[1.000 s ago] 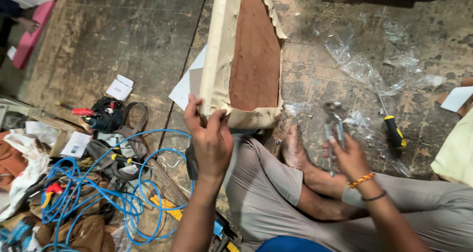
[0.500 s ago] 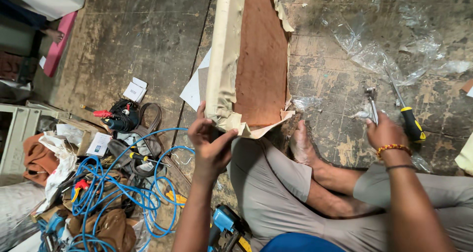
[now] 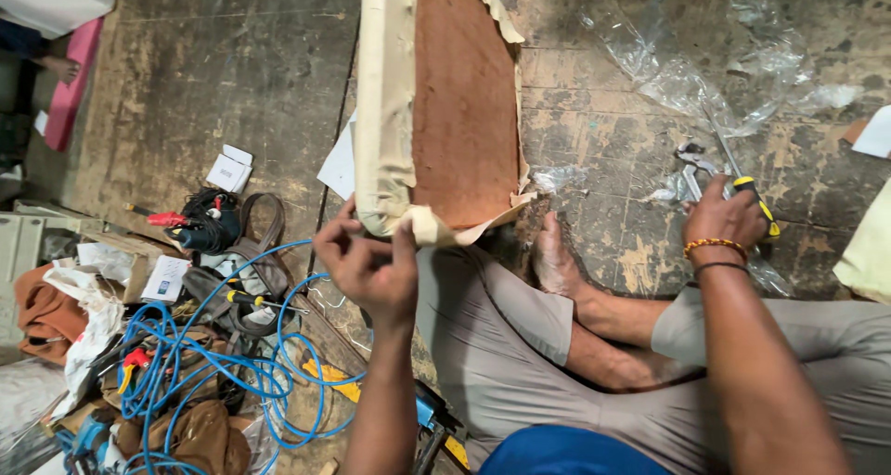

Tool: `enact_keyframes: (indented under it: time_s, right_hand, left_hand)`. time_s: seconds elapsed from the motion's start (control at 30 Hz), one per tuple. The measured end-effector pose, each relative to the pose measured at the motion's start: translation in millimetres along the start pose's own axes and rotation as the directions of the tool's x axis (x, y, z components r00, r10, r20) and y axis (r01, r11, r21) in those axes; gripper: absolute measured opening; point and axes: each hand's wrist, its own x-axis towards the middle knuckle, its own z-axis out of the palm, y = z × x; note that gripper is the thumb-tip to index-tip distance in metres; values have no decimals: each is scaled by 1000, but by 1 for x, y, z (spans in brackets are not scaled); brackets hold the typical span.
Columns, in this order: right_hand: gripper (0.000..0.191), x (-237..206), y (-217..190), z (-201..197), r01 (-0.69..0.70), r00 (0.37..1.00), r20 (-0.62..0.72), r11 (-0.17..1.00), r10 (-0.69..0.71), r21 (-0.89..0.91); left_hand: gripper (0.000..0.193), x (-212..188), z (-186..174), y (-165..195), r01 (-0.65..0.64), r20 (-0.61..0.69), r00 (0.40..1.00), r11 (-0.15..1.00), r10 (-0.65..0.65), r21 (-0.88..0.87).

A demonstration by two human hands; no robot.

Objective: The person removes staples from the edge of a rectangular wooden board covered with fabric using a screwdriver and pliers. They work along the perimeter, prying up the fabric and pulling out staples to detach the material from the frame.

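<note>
Floor [image 3: 232, 85]: worn, stained boards; person seated on it, legs folded.
Upholstered panel [image 3: 464, 104]: long, brown board face up, cream fabric [image 3: 385, 113] wrapped over its left edge and near end; near end rests at the person's knee.
Clear plastic sheet [image 3: 705, 76]: crumpled, beyond the right hand.
Blue cable [image 3: 186, 373]: coiled among tools, left.
Left hand [image 3: 367, 266]: fingers pinched on the loose fabric corner at the panel's near end, drawing it taut.
Right hand [image 3: 729, 220]: fingers closed round a yellow-handled screwdriver [image 3: 756, 201], beside metal pliers [image 3: 691, 164].
Step, as judged: tensioning the corner; fastening calls for a steady pull.
</note>
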Motion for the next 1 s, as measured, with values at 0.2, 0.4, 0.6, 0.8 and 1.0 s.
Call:
enact_keyframes:
  time_s: [0.2,0.4,0.6,0.8,1.0]
  right_hand:
    - [79,5,-1,-6,75,996,-48,997,-75,-13]
    - [67,2,2,-5,16,997,-77,997,-22,-80]
    - [63,-2,-6,-20,-1,995,-101,1000,1,-6]
    - [30,19,4,-56,-218,971,-72,966,230,138]
    - [44,31,22,-59,-453,867,294,883,403,123]
  left_hand:
    - [52,2,25,-16,220,-200,946,958,-256,-186]
    - [56,-12,24,-38,166,-151,962,925,-229,-342]
    - [53,-10,23,-35,154,-124,963,870,-237,-467]
    - [35,1,26,-30,199,-207,939,925,-274,-325]
    - [46,2,21,-31,166,-185,961,963,-206,-213]
